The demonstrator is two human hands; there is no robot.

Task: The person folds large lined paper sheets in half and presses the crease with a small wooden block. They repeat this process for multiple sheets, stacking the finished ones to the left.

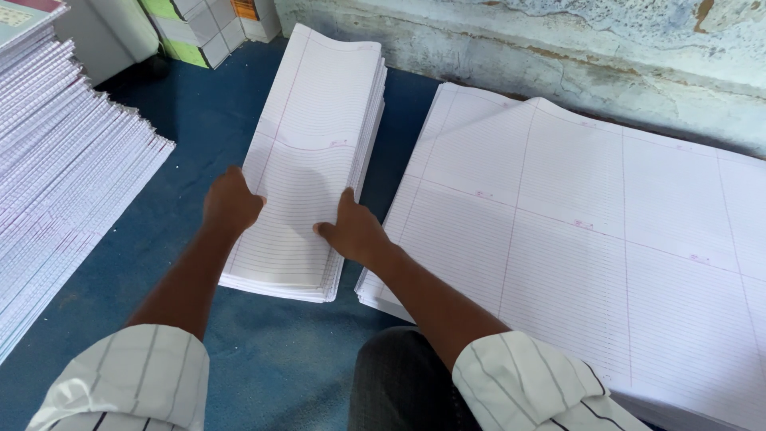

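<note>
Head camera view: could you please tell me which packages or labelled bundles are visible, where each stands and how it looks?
Wrapped packs: top left by the wall, blocky, white with green faces.
Orange-edged pack: top edge, beside them.
Cover sheet: top-left corner, on a paper stack, pale green with red border.
</note>
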